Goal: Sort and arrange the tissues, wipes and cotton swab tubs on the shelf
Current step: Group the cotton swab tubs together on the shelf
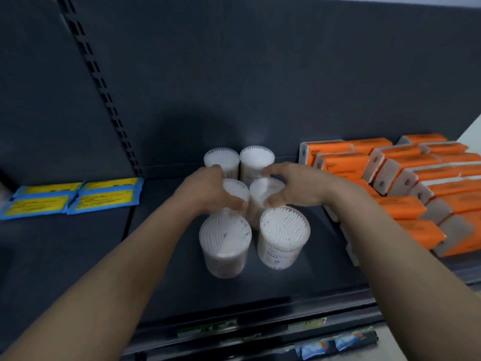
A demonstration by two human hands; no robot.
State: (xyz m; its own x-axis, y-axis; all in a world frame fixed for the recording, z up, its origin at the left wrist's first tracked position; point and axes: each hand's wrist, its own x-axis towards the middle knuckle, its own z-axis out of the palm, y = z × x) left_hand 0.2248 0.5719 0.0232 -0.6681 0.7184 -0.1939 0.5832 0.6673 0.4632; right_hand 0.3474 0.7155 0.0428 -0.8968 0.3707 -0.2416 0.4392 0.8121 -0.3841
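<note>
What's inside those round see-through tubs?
Each tub, like the front right tub, is packed with white cotton swabs standing upright, tips showing at the top. The left hand and right hand cover much of the two middle tubs, so their contents are mostly hidden.

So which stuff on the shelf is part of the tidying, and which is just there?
Part of the job:
- cotton swab tubs, six, in two columns
- orange tissue packs, on the right
- blue and yellow wipe packets, on the left
- left hand and right hand, each on a middle tub

Just there:
- shelf-edge labels
- slotted upright
</note>
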